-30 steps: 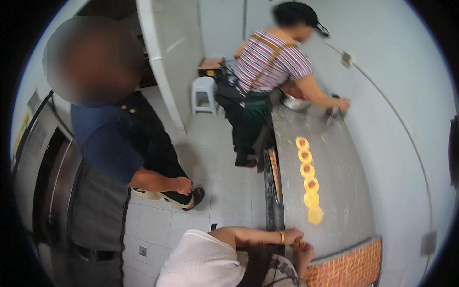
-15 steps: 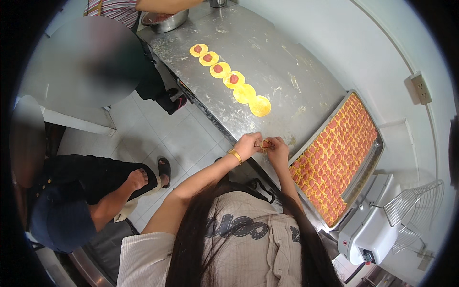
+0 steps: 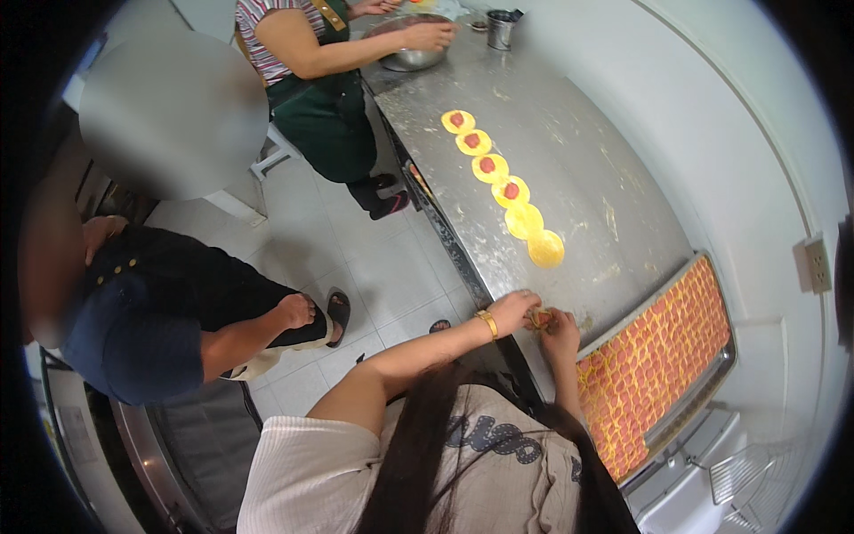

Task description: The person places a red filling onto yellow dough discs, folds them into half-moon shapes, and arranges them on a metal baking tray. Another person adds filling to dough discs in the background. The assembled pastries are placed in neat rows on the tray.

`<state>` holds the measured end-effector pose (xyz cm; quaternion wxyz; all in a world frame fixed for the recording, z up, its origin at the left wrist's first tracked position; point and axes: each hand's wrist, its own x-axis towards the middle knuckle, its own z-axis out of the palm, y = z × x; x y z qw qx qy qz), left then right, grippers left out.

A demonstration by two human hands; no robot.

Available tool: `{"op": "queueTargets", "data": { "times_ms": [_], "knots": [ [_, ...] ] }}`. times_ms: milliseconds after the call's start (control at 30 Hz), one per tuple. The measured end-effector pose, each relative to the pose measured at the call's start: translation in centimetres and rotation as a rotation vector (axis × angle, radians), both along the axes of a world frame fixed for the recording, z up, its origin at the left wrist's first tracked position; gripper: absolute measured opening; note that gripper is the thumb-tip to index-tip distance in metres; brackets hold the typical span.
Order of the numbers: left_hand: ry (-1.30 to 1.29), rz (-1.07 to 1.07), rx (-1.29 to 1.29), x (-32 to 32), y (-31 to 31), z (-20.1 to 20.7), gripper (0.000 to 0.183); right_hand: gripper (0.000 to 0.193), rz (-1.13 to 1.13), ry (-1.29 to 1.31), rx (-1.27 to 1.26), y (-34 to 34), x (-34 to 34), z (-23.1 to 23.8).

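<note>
Near the table's front edge, my left hand [image 3: 514, 311] and my right hand [image 3: 560, 333] meet with fingers closed round one small dumpling [image 3: 538, 318], a yellow wrapper with pinkish-red meat filling. My fingers hide part of it. Beyond my hands a row of round yellow wrappers runs away along the steel table [image 3: 605, 160]. The two nearest, including the end wrapper [image 3: 545, 248], are bare; the several farther ones each carry a lump of meat filling [image 3: 511, 190]. To the right of my right hand lies a metal tray [image 3: 730, 356] packed with open-topped dumplings [image 3: 658, 356].
At the far end a person in a green apron [image 3: 320, 129] has a hand [image 3: 430, 36] over a metal bowl [image 3: 416, 60]; a metal cup [image 3: 501, 34] stands nearby. Another person in black [image 3: 205, 267] is at my left. A white appliance [image 3: 685, 514] and wire guard [image 3: 743, 476] lie beyond the tray.
The view has swung left, so the table and tray appear farther right and lower. More of the co-worker and bowl shows. Both my hands still hold the dumpling.
</note>
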<state>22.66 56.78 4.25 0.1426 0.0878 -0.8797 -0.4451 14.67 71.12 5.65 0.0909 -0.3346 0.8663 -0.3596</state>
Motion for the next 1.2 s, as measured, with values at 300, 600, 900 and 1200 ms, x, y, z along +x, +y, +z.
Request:
{"op": "queueTargets", "data": {
  "times_ms": [300, 600, 900, 1200],
  "knots": [
    [-0.130, -0.039, -0.032, -0.3, -0.2, -1.5, 0.023, 0.019, 0.067, 0.094, -0.042, -0.7, -0.4, -0.2],
    [-0.171, -0.015, 0.021, -0.5, 0.2, -1.6, 0.021, 0.023, 0.131, 0.041, -0.088, -0.4, -1.6, -2.2],
    [-0.153, 0.005, 0.041, -0.6, 0.3, -0.8, 0.029, 0.027, 0.162, 0.014, 0.009, -0.8, -1.7, -0.8],
    [-0.112, 0.015, 0.046, -0.9, 0.5, -1.9, 0.023, 0.030, 0.152, 0.161, -0.071, -0.2, -2.0, -1.9]
  ]
}}
